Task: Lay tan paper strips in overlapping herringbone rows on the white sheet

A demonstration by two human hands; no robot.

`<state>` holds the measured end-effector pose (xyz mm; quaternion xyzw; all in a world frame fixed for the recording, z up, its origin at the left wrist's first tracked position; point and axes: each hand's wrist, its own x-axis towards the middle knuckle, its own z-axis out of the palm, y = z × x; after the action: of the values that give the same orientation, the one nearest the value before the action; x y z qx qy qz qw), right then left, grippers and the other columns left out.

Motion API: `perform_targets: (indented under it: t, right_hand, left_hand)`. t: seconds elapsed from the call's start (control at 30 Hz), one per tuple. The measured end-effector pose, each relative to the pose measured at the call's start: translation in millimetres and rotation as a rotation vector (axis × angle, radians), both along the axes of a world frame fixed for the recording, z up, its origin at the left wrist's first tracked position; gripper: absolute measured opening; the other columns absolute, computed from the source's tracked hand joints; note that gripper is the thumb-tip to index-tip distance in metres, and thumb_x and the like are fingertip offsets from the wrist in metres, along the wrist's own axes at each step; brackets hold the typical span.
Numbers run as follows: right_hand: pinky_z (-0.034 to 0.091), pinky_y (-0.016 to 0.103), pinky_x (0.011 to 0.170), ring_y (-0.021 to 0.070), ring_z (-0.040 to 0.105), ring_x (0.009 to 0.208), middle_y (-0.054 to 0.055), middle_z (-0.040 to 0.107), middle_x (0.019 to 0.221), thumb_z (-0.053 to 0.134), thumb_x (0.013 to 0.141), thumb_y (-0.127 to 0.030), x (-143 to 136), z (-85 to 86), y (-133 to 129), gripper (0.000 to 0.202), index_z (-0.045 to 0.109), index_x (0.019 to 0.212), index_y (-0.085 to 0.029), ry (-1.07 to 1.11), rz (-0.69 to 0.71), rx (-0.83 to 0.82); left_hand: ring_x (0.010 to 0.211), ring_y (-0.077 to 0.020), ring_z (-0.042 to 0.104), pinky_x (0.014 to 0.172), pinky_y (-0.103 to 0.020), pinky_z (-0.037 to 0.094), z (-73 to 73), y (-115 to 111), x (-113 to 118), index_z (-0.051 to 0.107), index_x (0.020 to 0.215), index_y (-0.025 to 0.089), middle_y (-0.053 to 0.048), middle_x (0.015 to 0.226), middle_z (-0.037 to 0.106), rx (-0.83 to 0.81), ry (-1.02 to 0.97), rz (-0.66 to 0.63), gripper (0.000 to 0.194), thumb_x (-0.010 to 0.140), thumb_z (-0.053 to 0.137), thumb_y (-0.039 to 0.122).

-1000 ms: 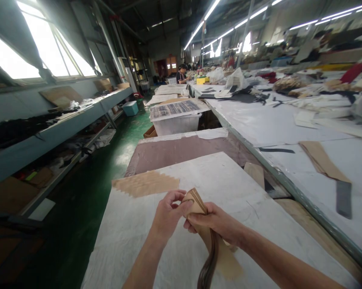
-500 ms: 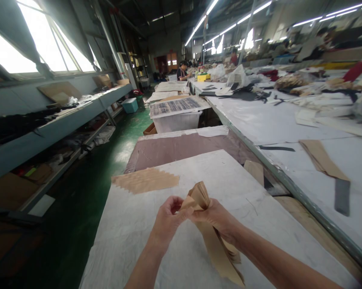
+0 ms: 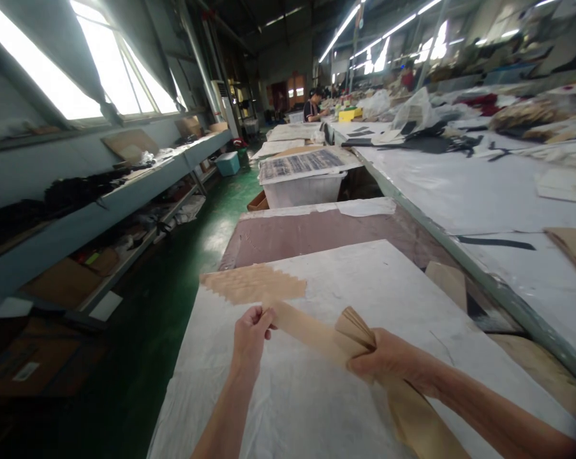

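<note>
Over the white-covered table (image 3: 288, 414): both hands are working just above the surface, with a tan strip (image 3: 307, 328) spanning the space between them.
Left hand (image 3: 250, 331): it is pinching one end of the tan strip between thumb and fingers, on the near side of the staggered row (image 3: 254, 284).
Right hand (image 3: 388, 357): it is gripping a bundle (image 3: 357, 328) of similar pieces, whose top edges are fanning out beside the thumb while a long tail is trailing toward the bottom of the view.
Tan strip: it is running from the left fingertips to the bundle; blur is hiding whether its right end is free or caught among the layers.
Staggered row: overlapping tan pieces are lying flat by the table's far left corner.
Step in hand: judging by the taut span, the person is probably parting a single piece from the bundle.
Next move: it is likely calling for a steady right grip and a light leftward pull, so that neighbouring layers are not dragging along.
</note>
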<state>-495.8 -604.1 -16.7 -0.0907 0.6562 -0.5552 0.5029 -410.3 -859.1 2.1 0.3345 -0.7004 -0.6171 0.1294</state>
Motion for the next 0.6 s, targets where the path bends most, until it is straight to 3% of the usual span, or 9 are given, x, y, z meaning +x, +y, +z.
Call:
perform_targets:
  t: [0.2,0.33,0.47,0.6]
  right_hand:
    - [0.034,0.023,0.046,0.0116,0.047,0.048,0.002,0.057,0.054,0.071,0.06,-0.038,-47,-8.9,-17,0.026,0.057,0.059,-0.015,0.195,-0.175,0.119]
    - [0.035,0.024,0.051,0.0125,0.048,0.053,0.002,0.057,0.057,0.071,0.063,-0.041,-64,-2.3,-46,0.029,0.059,0.063,-0.015,0.308,-0.225,0.095]
    - [0.039,0.024,0.06,0.0145,0.054,0.065,0.002,0.063,0.074,0.074,0.062,-0.035,-65,8.7,-74,0.03,0.066,0.083,-0.015,0.291,-0.12,-0.094]
    - [0.04,0.022,0.06,0.014,0.055,0.07,0.0,0.064,0.083,0.075,0.057,-0.027,-50,22.9,-98,0.037,0.065,0.091,-0.017,0.141,0.152,-0.305]
  left_hand:
    - [0.058,-0.013,0.064,0.044,-0.018,0.038,-26.8,-56,-2,0.055,0.084,0.017,0.0,0.072,0.061,0.052,-0.091,0.111,0.033,0.069,0.065,0.045]
    - [0.06,-0.0139,0.065,0.045,-0.019,0.04,-30.2,-76,-10,0.054,0.08,0.017,0.0,0.071,0.061,-0.01,-0.098,0.109,0.03,0.071,0.063,0.045]
    - [0.055,-0.0113,0.06,0.045,-0.018,0.035,-7.5,-59,-10,0.058,0.073,0.018,0.003,0.058,0.059,-0.138,-0.079,-0.002,0.023,0.076,0.063,0.04]
    - [0.057,-0.0093,0.06,0.053,-0.018,0.039,31.3,-16,3,0.065,0.087,0.02,0.003,0.065,0.064,-0.31,-0.04,-0.409,0.018,0.085,0.054,0.034]
